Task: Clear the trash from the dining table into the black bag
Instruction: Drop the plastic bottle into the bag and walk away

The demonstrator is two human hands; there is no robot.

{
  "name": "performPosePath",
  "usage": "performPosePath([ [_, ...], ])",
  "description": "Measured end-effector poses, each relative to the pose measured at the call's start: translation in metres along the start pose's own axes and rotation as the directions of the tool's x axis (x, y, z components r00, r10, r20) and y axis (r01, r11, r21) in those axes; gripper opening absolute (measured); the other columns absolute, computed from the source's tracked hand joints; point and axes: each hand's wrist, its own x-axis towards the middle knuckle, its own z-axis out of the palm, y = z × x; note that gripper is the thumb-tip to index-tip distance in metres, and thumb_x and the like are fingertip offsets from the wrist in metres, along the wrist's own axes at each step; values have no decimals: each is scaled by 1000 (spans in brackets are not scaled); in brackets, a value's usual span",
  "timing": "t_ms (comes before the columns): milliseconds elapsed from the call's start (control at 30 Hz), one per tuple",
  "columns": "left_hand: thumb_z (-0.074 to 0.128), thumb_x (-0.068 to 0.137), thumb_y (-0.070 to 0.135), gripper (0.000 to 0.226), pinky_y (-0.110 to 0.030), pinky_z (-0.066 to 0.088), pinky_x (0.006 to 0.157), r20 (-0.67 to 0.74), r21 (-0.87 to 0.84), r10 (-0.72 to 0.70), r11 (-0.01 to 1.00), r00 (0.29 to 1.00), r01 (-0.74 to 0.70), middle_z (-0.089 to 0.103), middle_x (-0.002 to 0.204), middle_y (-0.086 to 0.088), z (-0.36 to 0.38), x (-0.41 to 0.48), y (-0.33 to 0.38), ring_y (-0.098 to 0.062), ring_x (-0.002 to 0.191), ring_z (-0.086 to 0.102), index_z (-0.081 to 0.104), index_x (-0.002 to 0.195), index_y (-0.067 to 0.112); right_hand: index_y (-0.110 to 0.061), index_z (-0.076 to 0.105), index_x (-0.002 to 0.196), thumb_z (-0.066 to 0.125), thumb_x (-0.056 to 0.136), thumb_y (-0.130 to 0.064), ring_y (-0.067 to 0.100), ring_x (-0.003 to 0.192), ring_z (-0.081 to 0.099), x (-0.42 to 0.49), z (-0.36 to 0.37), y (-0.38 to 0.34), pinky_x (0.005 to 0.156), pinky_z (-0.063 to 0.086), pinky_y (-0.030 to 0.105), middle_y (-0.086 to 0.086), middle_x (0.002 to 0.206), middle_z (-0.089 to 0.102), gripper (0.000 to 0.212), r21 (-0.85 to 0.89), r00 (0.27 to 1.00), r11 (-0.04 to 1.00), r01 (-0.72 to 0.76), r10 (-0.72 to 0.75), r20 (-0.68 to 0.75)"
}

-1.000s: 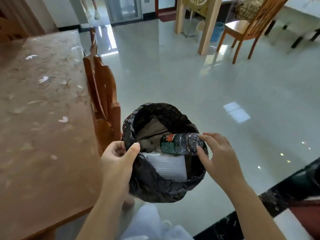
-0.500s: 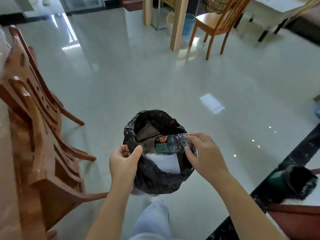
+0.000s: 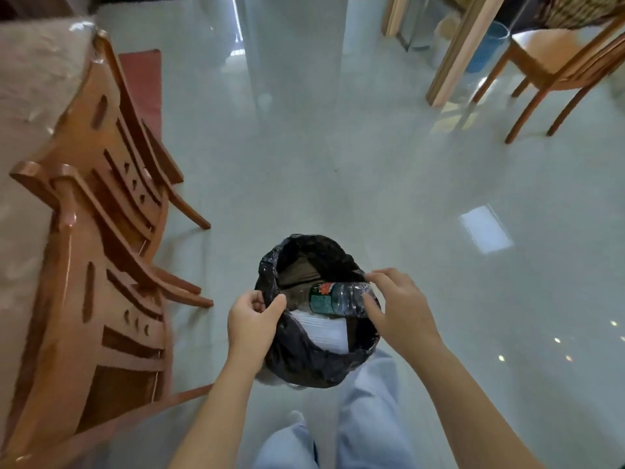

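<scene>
Your hands hold the black bag (image 3: 304,360) open over the floor (image 3: 372,198), a bottle at its mouth.

Your left hand (image 3: 252,324) pinches the bag's near-left rim between thumb and fingers (image 3: 252,301). Your right hand (image 3: 399,309) grips the clear plastic bottle (image 3: 338,298) by its right end, lying sideways across the opening above a white container (image 3: 324,331) inside. Wooden chairs (image 3: 101,231) stand at your left.

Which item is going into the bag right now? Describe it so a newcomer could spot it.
Find the black bag held open over the glossy floor, between the two hands. Across its mouth lies a clear plastic bottle, pinched by the right hand. Its green and red label sets it apart from the white container underneath.
</scene>
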Motion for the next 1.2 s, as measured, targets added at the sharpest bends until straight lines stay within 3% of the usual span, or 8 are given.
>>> performPosePath([
  [167, 70, 73, 28, 30, -30, 32, 52, -116, 129, -96, 985, 989, 111, 45, 59, 3, 43, 59, 2, -17, 56, 42, 45, 64, 16, -7, 60, 108, 59, 82, -12, 27, 101, 54, 104, 24, 25, 85, 42, 33, 10, 107, 62, 27, 35, 977, 991, 132, -136, 163],
  [433, 66, 79, 25, 25, -24, 25, 46, -389, 205, -207, 931, 898, 303, 44, 59, 4, 112, 145, -6, -17, 56, 42, 45, 72, 12, -4, 62, 95, 61, 78, -8, 35, 84, 56, 251, 70, 60, 70, 47, 40, 15, 92, 64, 18, 8, 881, 937, 348, -330, 338],
  [667, 64, 79, 19, 18, -29, 37, 59, -420, 31, -367, 908, 830, 418, 62, 79, -5, 166, 234, -74, -23, 72, 54, 61, 89, 5, -4, 62, 97, 61, 78, -10, 35, 85, 56, 321, 162, 108, 71, 45, 39, 16, 92, 63, 20, -17, 880, 951, 309, -279, 384],
  [833, 62, 80, 16, 12, -27, 32, 50, -391, 17, -408, 893, 825, 450, 53, 62, 1, 209, 298, -159, -15, 57, 47, 56, 73, 10, -3, 62, 96, 65, 74, -8, 36, 79, 57, 342, 250, 158, 67, 49, 41, 15, 89, 64, 22, -20, 884, 960, 278, -248, 397],
  [933, 61, 80, 12, 27, -28, 27, 48, -385, 27, -430, 879, 817, 476, 45, 54, 3, 230, 325, -215, -16, 52, 41, 46, 58, 16, -4, 62, 99, 65, 75, -10, 35, 83, 57, 345, 304, 192, 71, 49, 42, 14, 93, 64, 25, -15, 874, 961, 277, -246, 418],
  [1033, 58, 79, 9, 32, -28, 24, 48, -394, 36, -453, 862, 800, 506, 39, 51, 0, 238, 346, -267, -17, 49, 33, 39, 54, 10, -6, 60, 103, 62, 79, -14, 32, 91, 54, 345, 349, 220, 76, 46, 40, 11, 98, 62, 25, -8, 877, 978, 209, -184, 443],
  [1133, 59, 79, 9, 26, -31, 38, 54, -363, -12, -493, 851, 791, 525, 44, 54, -6, 240, 364, -316, -21, 55, 40, 46, 59, -2, -7, 59, 104, 61, 80, -15, 31, 95, 53, 344, 388, 238, 79, 45, 40, 11, 100, 61, 26, 4, 883, 988, 151, -137, 450],
  [1200, 60, 80, 8, 22, -40, 51, 68, -352, -87, -524, 843, 775, 530, 49, 57, -6, 242, 371, -346, -23, 61, 46, 52, 64, -5, -6, 59, 105, 61, 80, -13, 31, 94, 54, 342, 412, 245, 79, 45, 40, 11, 101, 62, 26, 16, 882, 988, 153, -144, 450],
])
